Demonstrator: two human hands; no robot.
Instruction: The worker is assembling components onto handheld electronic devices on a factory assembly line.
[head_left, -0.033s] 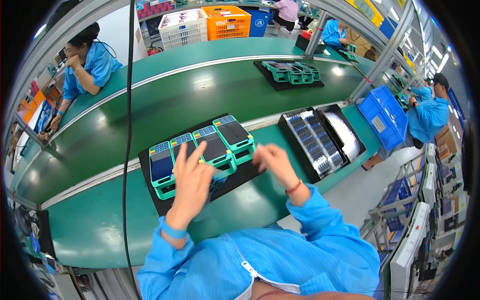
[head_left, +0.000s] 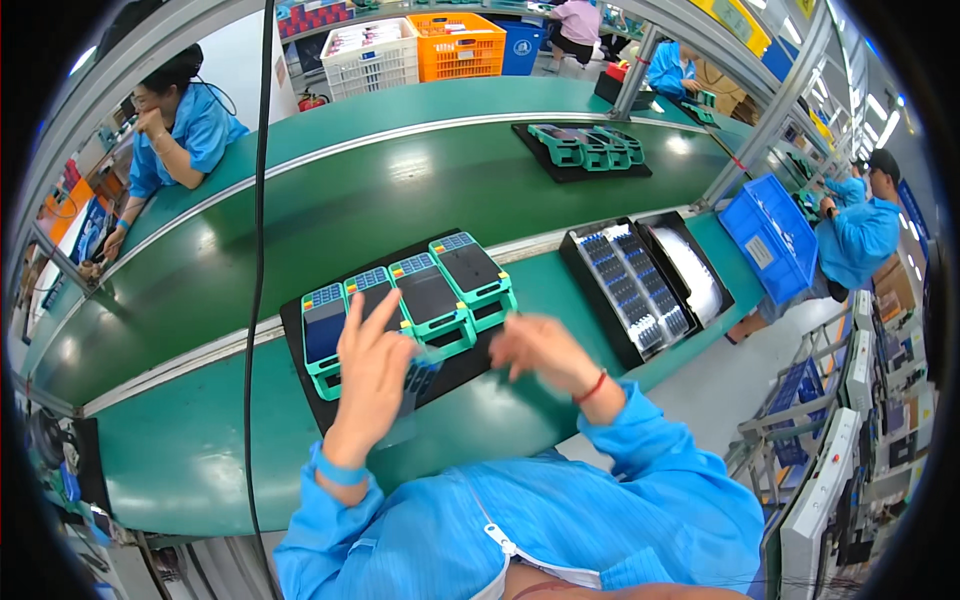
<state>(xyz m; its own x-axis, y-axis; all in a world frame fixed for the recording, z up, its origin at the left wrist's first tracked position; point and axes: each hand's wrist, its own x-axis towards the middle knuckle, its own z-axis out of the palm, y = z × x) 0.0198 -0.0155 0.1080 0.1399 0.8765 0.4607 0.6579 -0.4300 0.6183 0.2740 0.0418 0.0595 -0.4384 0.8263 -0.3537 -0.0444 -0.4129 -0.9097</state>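
Several payment terminals (head_left: pixel 436 297) with keypads and dark screens sit in green frames in a row on a black mat (head_left: pixel 292 318). My left hand (head_left: pixel 372 365) is over the near side of the row, two fingers raised. Its thumb and forefinger are pinched on a thin see-through sheet (head_left: pixel 420 385) with dark marks, which hangs by the palm. My right hand (head_left: pixel 545 352) hovers just right of the sheet, near the mat's right end. Its fingers are bent and smeared by motion, so whether they hold anything is unclear.
A black box (head_left: pixel 635 290) of small blue and black parts in rows stands right of the mat, beside a tray with clear film (head_left: pixel 690 265). Farther right is a blue crate (head_left: pixel 770 235). More green-framed terminals (head_left: pixel 585 147) lie across the belt. A black cable (head_left: pixel 258 250) hangs left.
My right hand has moved left and slightly nearer to me, toward the sheet. The left hand has shifted slightly, and more of the sheet shows beside it. The terminals stay in place.
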